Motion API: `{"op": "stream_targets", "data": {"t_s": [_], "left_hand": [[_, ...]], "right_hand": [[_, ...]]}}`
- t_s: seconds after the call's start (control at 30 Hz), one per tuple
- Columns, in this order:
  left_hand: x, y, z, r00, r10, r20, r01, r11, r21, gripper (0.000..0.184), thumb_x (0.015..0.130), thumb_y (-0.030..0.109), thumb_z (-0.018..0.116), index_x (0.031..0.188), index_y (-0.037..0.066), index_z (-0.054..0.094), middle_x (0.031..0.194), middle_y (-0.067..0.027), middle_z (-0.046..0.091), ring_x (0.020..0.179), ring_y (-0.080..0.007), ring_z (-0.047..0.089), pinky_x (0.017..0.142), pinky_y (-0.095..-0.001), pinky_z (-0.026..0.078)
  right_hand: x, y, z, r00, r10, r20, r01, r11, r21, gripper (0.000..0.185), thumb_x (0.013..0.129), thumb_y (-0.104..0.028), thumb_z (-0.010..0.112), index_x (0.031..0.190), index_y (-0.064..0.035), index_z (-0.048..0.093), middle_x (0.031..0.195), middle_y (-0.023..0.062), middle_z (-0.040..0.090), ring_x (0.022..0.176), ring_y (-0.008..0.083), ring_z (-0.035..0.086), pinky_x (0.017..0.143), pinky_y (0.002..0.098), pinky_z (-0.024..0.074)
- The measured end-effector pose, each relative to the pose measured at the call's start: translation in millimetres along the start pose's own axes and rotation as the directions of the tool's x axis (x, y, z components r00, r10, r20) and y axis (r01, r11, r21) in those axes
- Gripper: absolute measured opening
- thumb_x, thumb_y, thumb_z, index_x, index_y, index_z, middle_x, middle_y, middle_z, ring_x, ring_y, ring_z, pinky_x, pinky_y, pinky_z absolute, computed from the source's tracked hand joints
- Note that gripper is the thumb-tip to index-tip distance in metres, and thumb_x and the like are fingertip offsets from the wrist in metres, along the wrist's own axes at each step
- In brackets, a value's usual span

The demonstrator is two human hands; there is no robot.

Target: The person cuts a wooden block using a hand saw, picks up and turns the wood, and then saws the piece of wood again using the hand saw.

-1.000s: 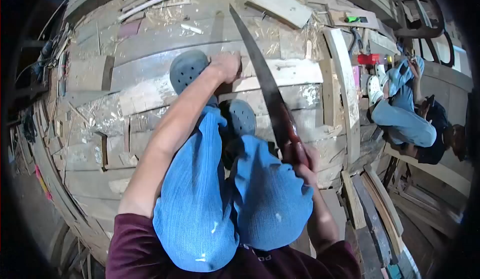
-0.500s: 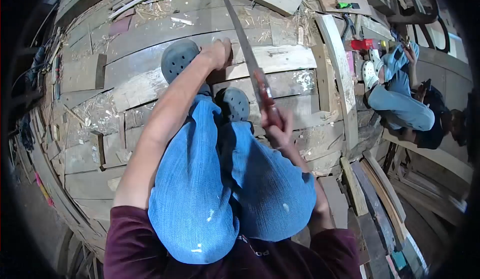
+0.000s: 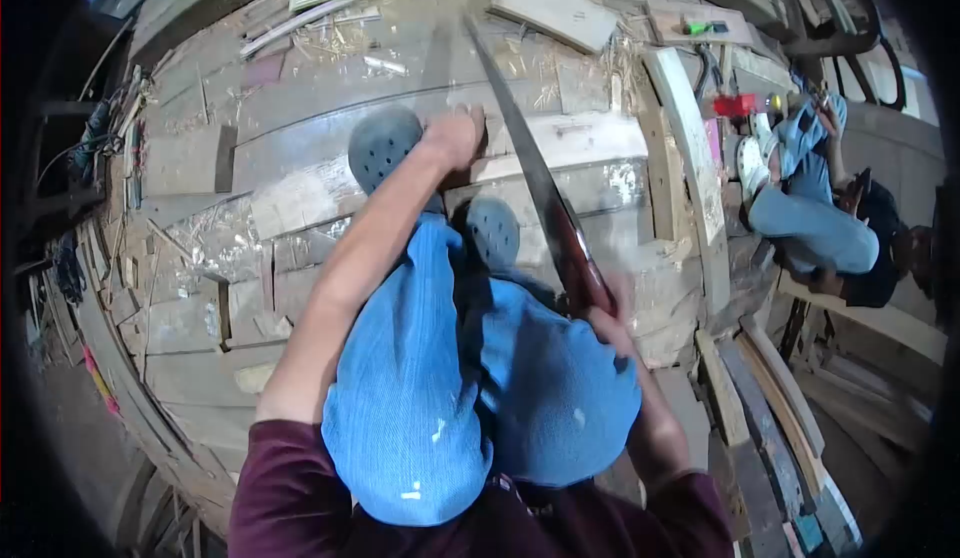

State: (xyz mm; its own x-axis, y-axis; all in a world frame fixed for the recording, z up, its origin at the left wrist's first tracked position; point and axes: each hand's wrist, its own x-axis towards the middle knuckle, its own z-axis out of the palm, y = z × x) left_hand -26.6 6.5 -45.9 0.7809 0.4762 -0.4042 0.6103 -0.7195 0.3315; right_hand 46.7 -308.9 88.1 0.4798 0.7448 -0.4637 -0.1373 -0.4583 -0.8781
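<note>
My right hand [image 3: 610,313], blurred by motion, is wrapped round the red-brown handle of a handsaw [image 3: 530,158], low beside my right knee. The long blade points forward and slightly left, passing over a pale wooden board [image 3: 590,140]. My left hand [image 3: 455,138] is closed at that board, left of the blade; its fingertips are hidden. Both my feet, in grey clogs [image 3: 385,148], stand at the board, the left one further forward. Whether the saw teeth touch the wood I cannot tell.
Sawdust and wood chips litter the plank floor [image 3: 330,88]. A short board [image 3: 555,10] lies ahead, and a long beam [image 3: 690,158] runs along the right. Another person [image 3: 815,218] sits at the right. Stacked timber [image 3: 765,408] lies by my right elbow.
My right hand has drawn the saw back toward my body and slightly right. My left hand keeps its place at the board. The whole view has shifted a little.
</note>
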Motion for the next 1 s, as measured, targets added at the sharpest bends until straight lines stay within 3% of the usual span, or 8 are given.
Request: {"op": "stream_targets", "data": {"t_s": [0.1, 0.23, 0.37, 0.6, 0.73, 0.8, 0.9, 1.0], "left_hand": [[3.4, -1.9, 6.5, 0.997, 0.014, -0.071, -0.017, 0.999, -0.034, 0.042, 0.075, 0.017, 0.064, 0.108, -0.002, 0.047, 0.095, -0.0250, 0.060, 0.096, -0.0366, 0.059, 0.083, -0.0511, 0.045], [-16.8, 10.3, -2.2, 0.986, 0.038, -0.162, -0.029, 0.998, 0.059, 0.047, 0.079, 0.031, 0.066, 0.106, -0.001, 0.044, 0.104, -0.0225, 0.056, 0.104, -0.0375, 0.054, 0.084, -0.0536, 0.042], [-29.0, 14.8, -11.5, 0.953, 0.028, -0.302, -0.052, 0.996, -0.072, 0.047, 0.081, 0.034, 0.063, 0.106, 0.000, 0.044, 0.106, -0.0204, 0.052, 0.103, -0.0366, 0.051, 0.085, -0.0493, 0.038], [-34.1, 20.0, -56.5, 0.607, 0.136, -0.783, -0.317, 0.945, -0.082, 0.056, 0.068, 0.030, 0.076, 0.103, 0.002, 0.042, 0.092, -0.0180, 0.047, 0.084, -0.0383, 0.048, 0.074, -0.0451, 0.039], [-54.0, 38.2, -113.6, 0.627, 0.140, -0.766, -0.416, 0.892, -0.177, 0.060, 0.070, 0.030, 0.076, 0.108, -0.001, 0.042, 0.095, -0.0202, 0.052, 0.084, -0.0370, 0.054, 0.075, -0.0415, 0.044], [-68.6, 50.8, -137.9, 0.783, -0.035, -0.621, -0.378, 0.766, -0.520, 0.062, 0.074, 0.033, 0.074, 0.112, -0.003, 0.041, 0.093, -0.0215, 0.057, 0.084, -0.0383, 0.057, 0.076, -0.0435, 0.046], [-69.3, 54.4, -147.7, 0.724, -0.059, -0.688, -0.616, 0.395, -0.682, 0.059, 0.079, 0.031, 0.071, 0.115, -0.006, 0.042, 0.098, -0.0166, 0.061, 0.091, -0.0208, 0.060, 0.081, -0.0326, 0.048], [-83.4, 63.8, -168.7, 0.728, -0.048, -0.684, -0.651, 0.263, -0.712, 0.056, 0.081, 0.029, 0.070, 0.116, -0.006, 0.042, 0.102, -0.0133, 0.060, 0.096, -0.0165, 0.058, 0.084, -0.0295, 0.046]], "right_hand": [[-57.1, -28.2, -55.3, 0.979, 0.166, -0.114, -0.137, 0.964, 0.226, 0.038, 0.065, -0.027, 0.062, 0.088, 0.0027, 0.055, 0.076, 0.0063, 0.053, 0.066, 0.0132, 0.051, 0.061, 0.0243, 0.0401], [-104.3, -63.9, -83.5, 0.990, -0.117, -0.085, 0.105, 0.985, -0.134, 0.039, 0.051, -0.037, 0.055, 0.057, -0.0002, 0.044, 0.049, 0.0031, 0.042, 0.042, 0.0124, 0.041, 0.041, 0.0256, 0.0278], [-118.4, -71.1, -66.9, 0.897, -0.191, -0.399, 0.177, 0.982, -0.072, 0.041, 0.048, -0.039, 0.058, 0.058, -0.0004, 0.046, 0.049, 0.0030, 0.042, 0.041, 0.0127, 0.040, 0.040, 0.0250, 0.0248], [-105.9, -45.2, -95.3, 0.884, -0.312, -0.347, 0.324, 0.946, -0.025, 0.052, 0.053, -0.048, 0.060, 0.064, 0.0016, 0.049, 0.049, 0.0047, 0.043, 0.043, 0.0137, 0.044, 0.040, 0.0247, 0.0282], [-97.8, -37.8, -82.1, 0.829, -0.303, -0.470, 0.384, 0.920, 0.083, 0.055, 0.053, -0.039, 0.064, 0.083, 0.0045, 0.050, 0.065, 0.0094, 0.048, 0.047, 0.0146, 0.045, 0.041, 0.0254, 0.0324], [-99.0, -34.6, -78.0, 0.802, -0.289, -0.523, 0.404, 0.907, 0.119, 0.057, 0.053, -0.036, 0.065, 0.088, 0.0051, 0.049, 0.069, 0.0107, 0.049, 0.048, 0.0149, 0.045, 0.042, 0.0256, 0.0332], [-99.0, -29.1, -76.7, 0.792, -0.274, -0.546, 0.413, 0.899, 0.148, 0.055, 0.053, -0.035, 0.064, 0.087, 0.0049, 0.049, 0.067, 0.0101, 0.048, 0.048, 0.0148, 0.044, 0.041, 0.0256, 0.0329], [-97.4, -25.0, -75.4, 0.800, -0.259, -0.541, 0.411, 0.894, 0.180, 0.054, 0.053, -0.035, 0.064, 0.086, 0.0048, 0.049, 0.065, 0.0096, 0.048, 0.047, 0.0147, 0.044, 0.041, 0.0255, 0.0326]]}}
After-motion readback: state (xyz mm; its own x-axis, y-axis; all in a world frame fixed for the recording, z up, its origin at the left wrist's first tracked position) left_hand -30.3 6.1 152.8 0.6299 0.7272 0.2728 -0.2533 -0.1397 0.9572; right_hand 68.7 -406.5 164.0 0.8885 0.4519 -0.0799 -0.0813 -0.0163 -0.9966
